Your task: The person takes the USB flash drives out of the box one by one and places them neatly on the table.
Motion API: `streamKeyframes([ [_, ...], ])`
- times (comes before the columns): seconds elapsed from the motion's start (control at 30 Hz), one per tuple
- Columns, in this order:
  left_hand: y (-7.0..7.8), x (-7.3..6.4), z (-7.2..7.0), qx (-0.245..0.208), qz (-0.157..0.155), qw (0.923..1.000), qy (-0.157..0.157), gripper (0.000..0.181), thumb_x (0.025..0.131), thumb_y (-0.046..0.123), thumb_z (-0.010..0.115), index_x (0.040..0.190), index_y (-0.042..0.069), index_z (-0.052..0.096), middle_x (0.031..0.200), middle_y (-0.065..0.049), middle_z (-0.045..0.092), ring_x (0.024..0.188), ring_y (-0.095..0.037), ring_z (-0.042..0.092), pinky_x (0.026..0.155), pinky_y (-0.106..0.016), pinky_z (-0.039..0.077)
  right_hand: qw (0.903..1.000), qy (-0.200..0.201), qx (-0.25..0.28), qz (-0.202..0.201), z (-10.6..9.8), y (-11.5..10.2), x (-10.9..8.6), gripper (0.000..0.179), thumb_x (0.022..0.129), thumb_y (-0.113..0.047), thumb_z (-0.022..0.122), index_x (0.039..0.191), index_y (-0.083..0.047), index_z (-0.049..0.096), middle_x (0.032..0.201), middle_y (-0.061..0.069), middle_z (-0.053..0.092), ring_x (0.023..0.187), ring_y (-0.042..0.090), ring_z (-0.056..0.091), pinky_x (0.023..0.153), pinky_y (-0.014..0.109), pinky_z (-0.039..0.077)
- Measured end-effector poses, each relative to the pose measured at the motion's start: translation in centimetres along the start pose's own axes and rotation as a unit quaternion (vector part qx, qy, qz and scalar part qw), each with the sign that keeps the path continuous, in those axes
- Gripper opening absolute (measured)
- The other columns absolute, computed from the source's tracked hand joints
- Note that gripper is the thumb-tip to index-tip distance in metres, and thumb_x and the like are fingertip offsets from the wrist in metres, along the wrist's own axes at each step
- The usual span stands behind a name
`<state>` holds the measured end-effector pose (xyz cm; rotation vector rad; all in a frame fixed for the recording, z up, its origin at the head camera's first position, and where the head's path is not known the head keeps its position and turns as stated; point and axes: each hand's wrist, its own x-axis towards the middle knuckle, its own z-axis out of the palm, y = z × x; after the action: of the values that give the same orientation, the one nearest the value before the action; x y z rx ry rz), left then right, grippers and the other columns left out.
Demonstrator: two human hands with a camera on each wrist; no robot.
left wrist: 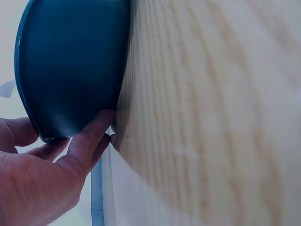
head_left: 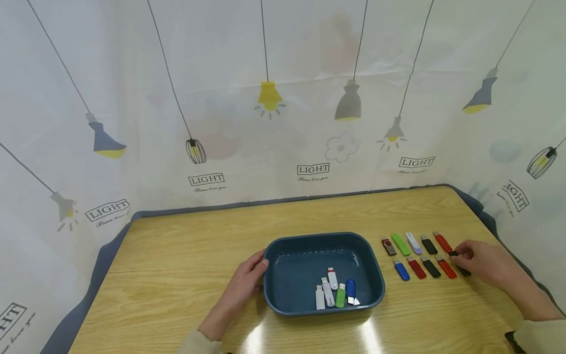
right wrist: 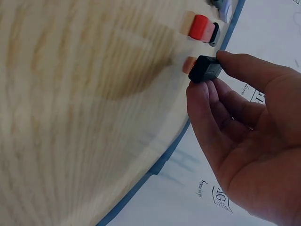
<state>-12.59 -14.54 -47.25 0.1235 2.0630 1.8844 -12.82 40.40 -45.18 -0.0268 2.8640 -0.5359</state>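
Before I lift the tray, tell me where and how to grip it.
Likely best: take the tray by its short ends, coming from outside; its length runs sideways, the left hand grips the left end, and the right end looks unblocked.

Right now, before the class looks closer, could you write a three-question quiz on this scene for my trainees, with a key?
1. How many USB sticks lie in the tray?
2. True or false: the left hand holds the tray's right end.
3. What colour is the stick that the right hand pinches? A) red B) black C) blue

Key: 1. Five. 2. False; it holds the left end. 3. B.
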Motion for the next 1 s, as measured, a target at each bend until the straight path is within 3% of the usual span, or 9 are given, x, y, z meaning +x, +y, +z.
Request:
streamKeyframes([
  [0.27, 0.1, -0.2, 0.1, -0.007, -0.002, 1.0, 0.005, 0.053, 0.112, 0.022, 0.044, 0.158, -0.004, 0.035, 0.157, -0.027, 0.042, 0.136, -0.04, 0.05, 0.094, -0.048, 0.057, 0.9997, -0.02, -0.014, 0.006, 0.6, 0.4, 0.4, 0.045, 0.098, -0.028, 0.071, 0.111, 0.015, 0.065, 0.094, 0.019, 0.07, 0.086, 0.037, 0.067, 0.072, 0.053, 0.056],
  [0.8, 0.1, -0.1, 0.2, -0.014, -0.004, 0.9999, 0.007, 0.053, 0.112, 0.023, 0.044, 0.158, -0.004, 0.036, 0.158, -0.026, 0.041, 0.137, -0.04, 0.048, 0.095, -0.05, 0.057, 0.9997, -0.015, -0.02, 0.008, 0.7, 0.8, 0.7, 0.046, 0.096, -0.027, 0.072, 0.109, 0.017, 0.064, 0.093, 0.021, 0.069, 0.085, 0.038, 0.066, 0.073, 0.053, 0.055],
  [0.93, 0.2, -0.2, 0.2, -0.011, -0.006, 0.9999, 0.009, 0.053, 0.112, 0.022, 0.045, 0.158, -0.003, 0.037, 0.158, -0.026, 0.041, 0.137, -0.039, 0.049, 0.096, -0.05, 0.056, 0.9996, 0.0, -0.026, 0.01, 0.3, 0.0, 0.2, 0.051, 0.099, -0.027, 0.068, 0.114, 0.021, 0.06, 0.094, 0.026, 0.067, 0.084, 0.039, 0.066, 0.07, 0.053, 0.056],
  [1.0, 0.3, -0.3, 0.2, -0.009, -0.005, 0.9999, 0.011, 0.053, 0.112, 0.023, 0.045, 0.157, -0.003, 0.037, 0.158, -0.025, 0.041, 0.137, -0.039, 0.048, 0.096, -0.05, 0.056, 0.9993, 0.018, -0.033, 0.005, -0.1, -1.1, -0.2, 0.048, 0.1, -0.024, 0.065, 0.115, 0.021, 0.059, 0.092, 0.024, 0.067, 0.078, 0.034, 0.064, 0.065, 0.049, 0.055],
])
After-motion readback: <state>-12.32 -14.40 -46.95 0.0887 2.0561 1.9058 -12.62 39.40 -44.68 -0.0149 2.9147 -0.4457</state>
